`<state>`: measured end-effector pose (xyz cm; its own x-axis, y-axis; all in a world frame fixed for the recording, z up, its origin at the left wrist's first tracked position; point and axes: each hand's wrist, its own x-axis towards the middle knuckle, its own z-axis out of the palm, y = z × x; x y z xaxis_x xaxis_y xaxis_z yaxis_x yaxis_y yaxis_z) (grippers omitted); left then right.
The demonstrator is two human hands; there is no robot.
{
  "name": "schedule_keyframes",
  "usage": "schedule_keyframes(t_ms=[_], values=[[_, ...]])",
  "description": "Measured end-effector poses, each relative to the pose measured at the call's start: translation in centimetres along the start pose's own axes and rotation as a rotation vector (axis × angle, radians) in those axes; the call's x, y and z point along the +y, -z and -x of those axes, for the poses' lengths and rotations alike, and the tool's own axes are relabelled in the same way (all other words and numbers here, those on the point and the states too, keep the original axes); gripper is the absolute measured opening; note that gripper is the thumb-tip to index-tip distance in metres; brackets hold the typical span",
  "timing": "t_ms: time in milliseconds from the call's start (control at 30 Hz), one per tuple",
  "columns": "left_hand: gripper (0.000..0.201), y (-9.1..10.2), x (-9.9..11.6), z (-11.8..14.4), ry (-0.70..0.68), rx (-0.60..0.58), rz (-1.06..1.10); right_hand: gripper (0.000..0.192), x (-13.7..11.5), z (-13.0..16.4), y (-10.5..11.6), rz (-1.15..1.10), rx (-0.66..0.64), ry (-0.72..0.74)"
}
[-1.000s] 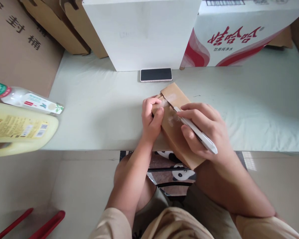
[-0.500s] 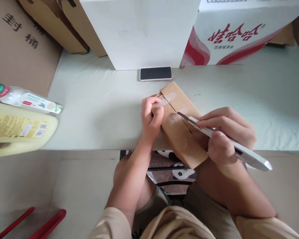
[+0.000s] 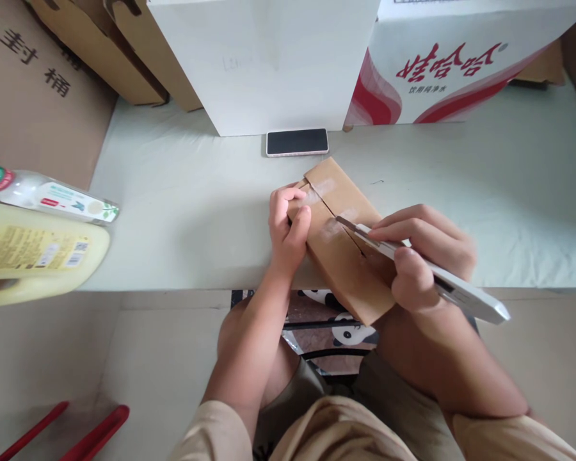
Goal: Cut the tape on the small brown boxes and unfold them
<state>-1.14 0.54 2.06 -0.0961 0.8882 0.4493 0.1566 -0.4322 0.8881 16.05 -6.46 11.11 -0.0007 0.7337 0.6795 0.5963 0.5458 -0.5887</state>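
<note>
Left hand [image 3: 287, 229] clamped on the near-left edge of the small flat brown cardboard box [image 3: 346, 243], pinning it at the front edge of the pale green table [image 3: 182, 211], one end jutting past the rim. Right hand [image 3: 420, 262] wrapped tight round the white-handled utility knife [image 3: 427, 272], blade tip resting in the centre seam between the flaps, about midway along. Looks like mid-slice through the taped seam: far stretch seems parted already, near stretch apparently left to cut. Next stroke calls for a shallow blade angle, a steady pull along the seam and thumb kept clear. Black phone with pink edge [image 3: 297, 141] lying flat beyond, against the large white carton [image 3: 269, 64].
</note>
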Motion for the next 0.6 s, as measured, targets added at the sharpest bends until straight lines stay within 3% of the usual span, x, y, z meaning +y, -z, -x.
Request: schedule_keyframes(t_ms=[267, 600], values=[[0.030, 0.1, -0.1, 0.0, -0.009, -0.007, 0.000, 0.025, 0.0, -0.3, 0.2, 0.002, -0.118, 0.004], [0.027, -0.1, -0.2, 0.1, -0.010, 0.010, 0.003, 0.024, -0.3, 0.6, 0.4, 0.034, -0.008, 0.059]])
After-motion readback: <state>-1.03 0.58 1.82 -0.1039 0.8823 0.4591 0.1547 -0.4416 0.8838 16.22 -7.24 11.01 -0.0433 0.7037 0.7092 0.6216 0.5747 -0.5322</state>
